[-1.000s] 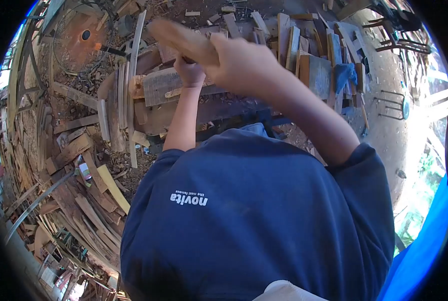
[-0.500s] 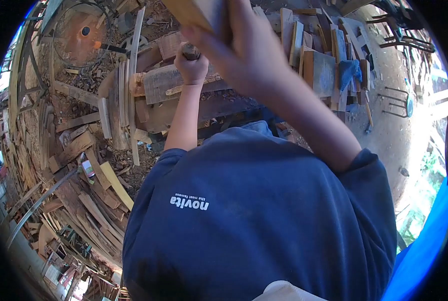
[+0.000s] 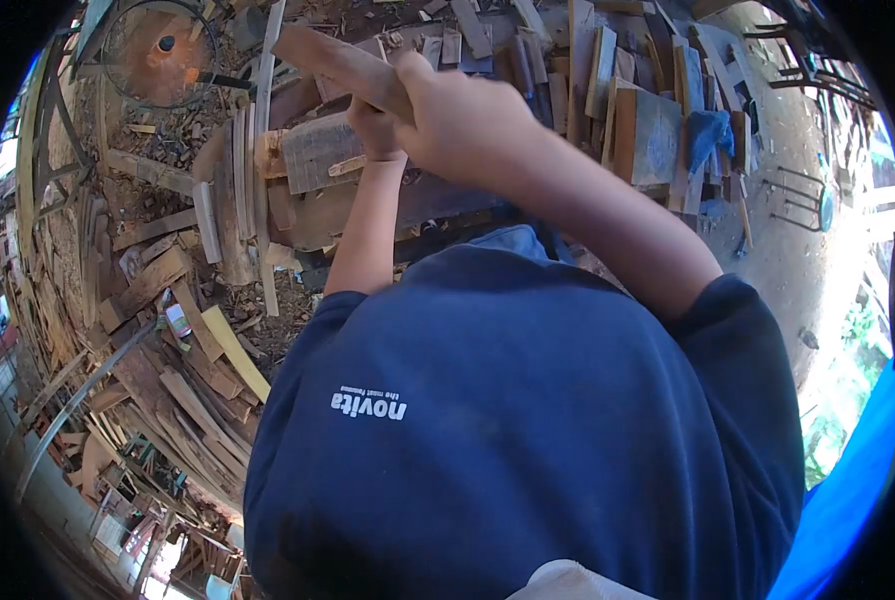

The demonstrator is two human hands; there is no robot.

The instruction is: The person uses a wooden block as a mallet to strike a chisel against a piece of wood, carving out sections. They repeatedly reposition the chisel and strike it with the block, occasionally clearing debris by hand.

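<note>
My right hand (image 3: 467, 125) grips a long wooden block (image 3: 337, 65), whose free end points to the upper left. Directly beneath the block's near end is my left hand (image 3: 374, 135), closed in a fist. The block covers the top of that fist, so the tool handle that showed there earlier is hidden now. Below and left of the fist, a grey weathered board (image 3: 317, 155) lies on the wooden work surface (image 3: 317, 218), with a small wood chip (image 3: 347, 166) on it.
Stacked wood offcuts (image 3: 592, 75) and a blue cloth (image 3: 707, 135) are at the upper right. A round wire-guarded object (image 3: 162, 55) stands at the upper left. Long scrap boards (image 3: 202, 405) pile up at the left. A blue-seated stool (image 3: 825, 207) is at the far right.
My right hand has come down and left with the block, which now overlaps my left fist. My left fist stays nearly in place, its tool handle now covered. The view has shifted slightly.
</note>
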